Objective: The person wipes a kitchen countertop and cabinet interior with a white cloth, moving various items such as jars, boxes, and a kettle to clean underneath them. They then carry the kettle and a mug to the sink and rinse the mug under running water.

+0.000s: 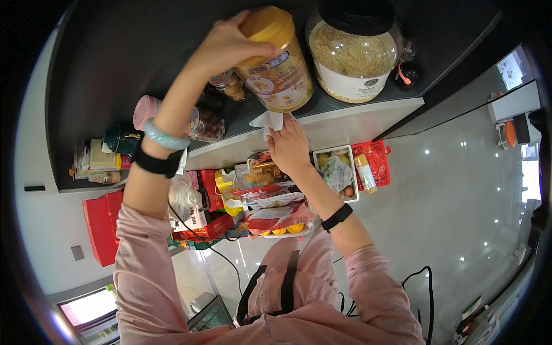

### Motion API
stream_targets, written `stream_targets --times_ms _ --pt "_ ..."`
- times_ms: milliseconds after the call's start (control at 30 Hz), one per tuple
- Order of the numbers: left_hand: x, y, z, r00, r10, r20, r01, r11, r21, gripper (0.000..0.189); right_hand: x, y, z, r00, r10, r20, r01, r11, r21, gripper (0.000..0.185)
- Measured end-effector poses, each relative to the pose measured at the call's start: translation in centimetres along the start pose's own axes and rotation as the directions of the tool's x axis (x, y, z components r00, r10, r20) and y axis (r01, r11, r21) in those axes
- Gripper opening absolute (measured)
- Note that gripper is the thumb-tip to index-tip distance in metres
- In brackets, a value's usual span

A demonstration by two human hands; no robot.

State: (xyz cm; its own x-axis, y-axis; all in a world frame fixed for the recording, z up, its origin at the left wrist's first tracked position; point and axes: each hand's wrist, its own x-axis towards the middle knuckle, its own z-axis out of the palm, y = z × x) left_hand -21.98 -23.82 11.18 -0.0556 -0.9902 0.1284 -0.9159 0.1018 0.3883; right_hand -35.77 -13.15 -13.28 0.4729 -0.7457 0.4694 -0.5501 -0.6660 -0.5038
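My left hand [235, 45] is wrapped around the yellow lid of a large printed canister [276, 73], which leans a little at the front of the dark shelf [120, 56]. Just below the canister's base, my right hand [289, 146] has its fingers on a white paper or tissue [272, 120] at the shelf's front edge. Right of the canister stands a clear jar of flakes with a black lid [355, 60]. Two smaller clear jars, one with brown contents [205, 125] and one with tan pieces [230, 84], are beside my left forearm.
Further left on the shelf are a pink-lidded container [145, 112] and a dark green pot [120, 139]. Below the shelf lie red boxes [101, 228], packaged snacks [276, 215], a white bin of produce [338, 172] and a red basket [384, 164]. Cables hang near my body.
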Motion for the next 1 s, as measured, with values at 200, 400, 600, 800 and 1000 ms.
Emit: stream_targets --times_ms 200,400,600,800,1000 --pt "-4.8 2.3 -6.1 0.997 -0.071 -0.018 0.07 0.997 -0.025 0.098 4.1 2.7 2.4 0.994 0.03 -0.1 -0.035 0.998 -0.047 0.034" --pt "-7.0 3.1 -8.0 0.989 -0.14 0.046 0.141 0.99 -0.018 0.102 12.9 4.7 4.4 0.97 0.21 -0.122 -0.213 0.977 -0.012 0.031" --pt "-8.4 2.7 -8.2 0.981 -0.177 0.074 0.172 0.982 0.076 0.097 14.0 6.2 4.7 0.764 0.405 -0.502 -0.492 0.869 -0.048 0.044" --pt "-7.4 3.2 -8.7 0.987 -0.136 0.089 0.132 0.99 0.055 0.097 13.9 6.0 5.0 0.858 0.458 -0.234 -0.504 0.84 -0.203 0.047" --pt "-2.6 3.3 -6.2 0.993 -0.034 0.116 0.019 0.992 0.124 0.101 3.9 5.0 0.7 0.987 0.105 -0.125 -0.118 0.988 -0.102 0.032"
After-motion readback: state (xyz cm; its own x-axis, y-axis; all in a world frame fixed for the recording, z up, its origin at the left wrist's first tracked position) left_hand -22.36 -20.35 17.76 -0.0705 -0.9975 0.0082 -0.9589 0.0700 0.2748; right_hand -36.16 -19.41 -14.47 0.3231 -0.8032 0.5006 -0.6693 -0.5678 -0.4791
